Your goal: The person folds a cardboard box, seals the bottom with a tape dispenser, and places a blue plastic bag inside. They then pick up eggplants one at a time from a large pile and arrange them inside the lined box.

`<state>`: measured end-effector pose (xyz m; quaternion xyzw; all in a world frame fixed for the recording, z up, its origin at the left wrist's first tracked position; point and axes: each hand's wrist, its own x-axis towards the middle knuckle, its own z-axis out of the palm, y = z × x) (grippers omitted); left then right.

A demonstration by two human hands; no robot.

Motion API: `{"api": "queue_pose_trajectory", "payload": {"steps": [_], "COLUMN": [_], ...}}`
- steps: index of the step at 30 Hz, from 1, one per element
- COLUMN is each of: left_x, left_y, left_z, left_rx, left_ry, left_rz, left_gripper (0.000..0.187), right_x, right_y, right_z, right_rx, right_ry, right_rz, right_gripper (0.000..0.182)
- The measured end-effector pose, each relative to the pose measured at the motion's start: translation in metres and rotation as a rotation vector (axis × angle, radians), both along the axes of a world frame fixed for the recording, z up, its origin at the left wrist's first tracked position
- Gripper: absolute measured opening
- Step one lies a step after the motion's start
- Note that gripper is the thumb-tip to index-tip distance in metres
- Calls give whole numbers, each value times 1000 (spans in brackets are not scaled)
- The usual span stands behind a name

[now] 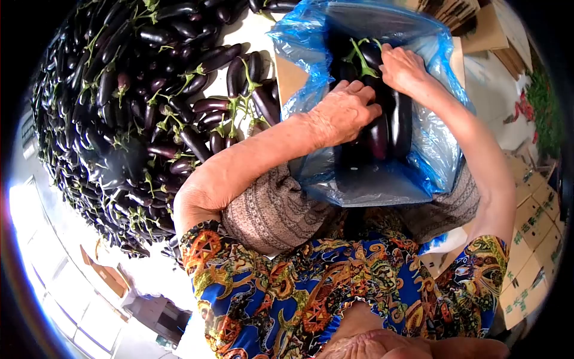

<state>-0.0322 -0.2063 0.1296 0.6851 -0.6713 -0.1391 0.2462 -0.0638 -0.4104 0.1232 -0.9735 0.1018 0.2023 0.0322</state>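
A cardboard box [290,81] lined with a blue plastic bag [439,140] stands between my knees. Dark purple eggplants [400,122] lie lengthwise inside it, some with green stems. My left hand [347,112] is over the left part of the box, its fingers curled round an eggplant [378,139]; the fingertips are partly hidden. Farther up, on the right, my right hand [403,69] has its fingers bent against the stem end of another eggplant [372,54]. Green stems [362,57] stick up between the two hands.
A large heap of loose eggplants [107,131] covers the left side, reaching close to the box. Flattened cardboard [490,30] is at the upper right. Printed cartons [532,239] lie at the lower right, with red and green peppers [541,113] beyond.
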Motion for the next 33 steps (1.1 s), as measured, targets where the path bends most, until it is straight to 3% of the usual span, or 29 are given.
{"api": "queue_pose_trajectory", "payload": {"steps": [1, 2, 6, 9, 10, 11, 13, 14, 15, 17, 19, 24, 25, 26, 28, 29, 31, 33], "left_x": [1, 1, 5, 5, 7, 9, 13, 18, 23, 28, 31, 24, 25, 30, 41, 43, 37, 42], "left_y": [0, 0, -4, -6, -5, -3, 0, -1, -1, 1, 3, -8, -9, -5, 10, 19, 27, 40], "left_z": [1, 1, 5, 13, 16, 19, 31, 30, 33, 37, 24, 42, 45, 48, 62, 80, 108, 120], "left_rx": [6, 13, 18, 95, 112, 123, 46, -47, -143, -176, -245, 101, 122, 3, -108, -83, -171, -208], "left_ry": [-28, -54, -313, -383, -271, -157, 13, 46, 79, 151, 360, 588, 554, 566, 686, 690, 704, 819], "left_rz": [26, 52, 139, 215, 200, 180, 238, 292, 342, 464, 502, 508, 533, 504, 457, 451, 586, 753], "left_gripper": [35, 34, 23, 14, 13, 12, 12, 16, 22, 36, 65, 89, 91, 94, 100, 97, 87, 77], "right_x": [-4, -9, 9, 12, 12, 29, 34, 22, 26, 48, 40, 2, -3, -8, -16, -20, -24, -24], "right_y": [1, 2, 20, 26, 25, 28, 26, 5, 8, 7, 7, 5, 9, 10, 18, 25, 37, 33], "right_z": [-1, -3, 8, 1, 9, 12, 25, 12, 8, 4, 18, 64, 60, 68, 82, 87, 90, 67], "right_rx": [-37, -55, 308, 275, 290, 132, 148, 463, 694, 218, 189, 393, 324, 442, 502, 503, 737, 621], "right_ry": [-43, -282, -323, -450, -223, 97, 95, -221, -336, 170, -1, -527, -458, -369, -569, -680, -787, -764], "right_rz": [15, 99, 120, 460, 413, 376, 414, 465, 395, 330, 347, 458, 327, 180, 262, 291, 159, 83], "right_gripper": [28, 23, 22, 23, 23, 23, 19, 17, 20, 31, 34, 37, 45, 53, 67, 71, 74, 58]}}
